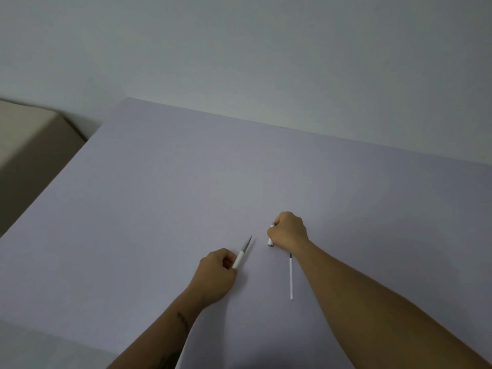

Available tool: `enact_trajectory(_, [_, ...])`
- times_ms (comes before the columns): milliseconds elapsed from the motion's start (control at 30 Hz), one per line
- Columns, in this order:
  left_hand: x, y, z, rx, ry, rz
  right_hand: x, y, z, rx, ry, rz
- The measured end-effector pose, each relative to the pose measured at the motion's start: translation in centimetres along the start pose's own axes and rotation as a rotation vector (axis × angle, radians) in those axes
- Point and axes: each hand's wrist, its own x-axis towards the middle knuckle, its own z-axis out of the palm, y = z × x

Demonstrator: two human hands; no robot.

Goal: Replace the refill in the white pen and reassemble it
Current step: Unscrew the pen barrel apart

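My left hand (217, 272) is closed around the white pen body (241, 255), whose grey tapered tip points up and to the right, away from me. To its right, my right hand (288, 230) is shut on a short white pen part (270, 242); only the part's lower end shows below the fingers, just above the table. A thin white refill (291, 278) with a dark tip lies on the table below my right hand, running toward me beside my right forearm.
The work surface is a pale lilac table (186, 182) set against a plain wall. A beige box-like object (32, 145) stands off the table's left edge.
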Motion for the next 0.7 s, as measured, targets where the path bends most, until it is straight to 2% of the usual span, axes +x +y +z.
enact_trajectory(133, [-0.3,-0.3,-0.1,-0.013,-0.012,-0.010,0.1,-0.1,-0.2,-0.008,0.032,-0.010])
enact_trajectory(333, [-0.5,0.0,-0.5,-0.047,-0.023,0.009,-1.6,0.9,-1.8,0.133,0.103,-0.019])
enact_trajectory(433, [-0.5,0.7,-0.5,-0.075,0.006,0.026,-3.9,1.0,-1.6,0.304,0.022,-0.014])
enact_trajectory(567, [-0.8,1.8,-0.3,-0.087,0.047,0.097,-7.5,0.6,-0.9,0.592,-0.206,0.043])
enact_trajectory(700, [-1.4,2.9,0.1,-0.077,0.055,0.190,-9.4,0.2,-0.5,0.803,-0.181,0.081])
